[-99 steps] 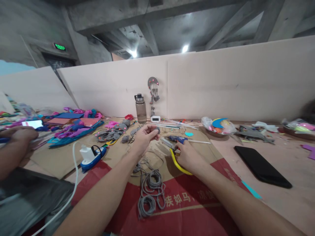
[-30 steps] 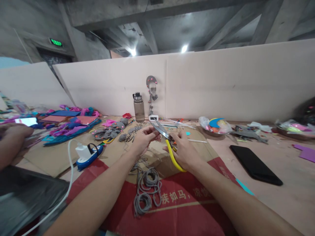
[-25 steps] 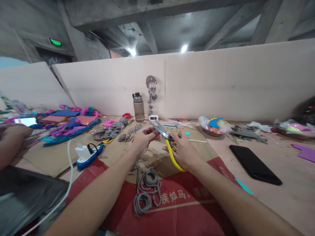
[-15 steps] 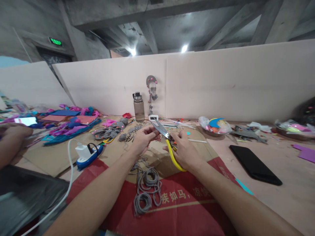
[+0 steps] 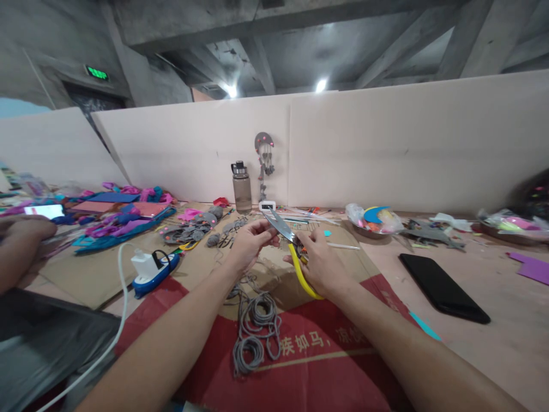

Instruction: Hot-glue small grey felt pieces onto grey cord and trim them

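Note:
Yellow-handled scissors (image 5: 303, 273) are in my right hand (image 5: 319, 260), their blades pointing up and to the left. The blade tips reach the fingers of my left hand (image 5: 250, 243), which is closed in a pinch beside them; whatever it pinches is too small to make out. Below my hands, coils of grey cord (image 5: 259, 320) lie on a flattened cardboard sheet (image 5: 326, 372) with a red printed part. Grey yarn and felt pieces (image 5: 193, 229) with pink dots are heaped beyond my left hand.
A water bottle (image 5: 242, 191) stands at the back, near a grey hanging ornament (image 5: 265, 140) on the partition. A black phone (image 5: 444, 288) lies at right. To the left are a blue-and-white power strip (image 5: 155, 274), colourful felt (image 5: 124, 226) and another person's hand (image 5: 28, 240).

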### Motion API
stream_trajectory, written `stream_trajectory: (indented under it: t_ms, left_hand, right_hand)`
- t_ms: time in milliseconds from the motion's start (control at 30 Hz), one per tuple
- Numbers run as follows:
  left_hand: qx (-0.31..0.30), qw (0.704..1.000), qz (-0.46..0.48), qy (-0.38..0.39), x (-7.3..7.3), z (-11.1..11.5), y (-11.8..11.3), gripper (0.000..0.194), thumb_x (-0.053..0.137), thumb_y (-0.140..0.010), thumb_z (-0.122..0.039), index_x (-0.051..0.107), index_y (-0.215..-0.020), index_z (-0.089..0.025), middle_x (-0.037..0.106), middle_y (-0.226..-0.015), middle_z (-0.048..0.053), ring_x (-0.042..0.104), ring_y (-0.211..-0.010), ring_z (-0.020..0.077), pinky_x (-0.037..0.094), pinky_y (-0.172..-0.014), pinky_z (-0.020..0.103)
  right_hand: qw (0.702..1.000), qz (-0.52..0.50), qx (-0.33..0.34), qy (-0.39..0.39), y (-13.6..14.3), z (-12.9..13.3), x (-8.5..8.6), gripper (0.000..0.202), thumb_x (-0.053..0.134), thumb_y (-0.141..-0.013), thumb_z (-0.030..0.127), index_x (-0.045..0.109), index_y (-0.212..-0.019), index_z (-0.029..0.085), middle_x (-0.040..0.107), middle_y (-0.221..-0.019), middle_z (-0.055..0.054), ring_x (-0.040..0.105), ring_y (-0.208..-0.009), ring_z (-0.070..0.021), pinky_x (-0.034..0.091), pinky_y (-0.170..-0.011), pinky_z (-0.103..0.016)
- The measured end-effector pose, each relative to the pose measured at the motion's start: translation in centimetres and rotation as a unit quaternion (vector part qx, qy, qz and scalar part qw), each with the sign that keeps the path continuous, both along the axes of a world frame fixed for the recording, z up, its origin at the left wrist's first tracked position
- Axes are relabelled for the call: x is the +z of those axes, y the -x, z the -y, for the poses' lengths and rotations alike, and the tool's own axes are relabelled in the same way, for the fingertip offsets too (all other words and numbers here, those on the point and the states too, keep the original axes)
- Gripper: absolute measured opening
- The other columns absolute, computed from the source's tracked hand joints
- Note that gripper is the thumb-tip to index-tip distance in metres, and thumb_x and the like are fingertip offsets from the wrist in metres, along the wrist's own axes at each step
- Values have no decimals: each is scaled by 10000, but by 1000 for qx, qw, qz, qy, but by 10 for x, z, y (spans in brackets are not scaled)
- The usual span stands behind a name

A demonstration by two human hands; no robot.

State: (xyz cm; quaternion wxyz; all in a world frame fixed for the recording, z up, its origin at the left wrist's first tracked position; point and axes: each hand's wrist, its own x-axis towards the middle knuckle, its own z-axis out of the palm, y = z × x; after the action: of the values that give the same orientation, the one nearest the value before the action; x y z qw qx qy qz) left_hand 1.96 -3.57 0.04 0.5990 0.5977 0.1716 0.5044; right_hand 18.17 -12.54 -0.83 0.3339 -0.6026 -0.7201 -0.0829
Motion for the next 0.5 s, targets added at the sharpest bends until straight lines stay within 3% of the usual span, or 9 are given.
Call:
stream_trajectory:
  t_ms: [500]
  left_hand:
    - [-4,1000,3,-1,-1,-2,0,188,725,-679,-256,679,-808,-128,610,-700,18,553,-588,90,454,-591,231]
  right_hand:
    - [1000,10,-11,3,1,1,0,363,506,-848,477,513,-1094,209,446,-1044,-105,533,-728,-165,459,-706,-326]
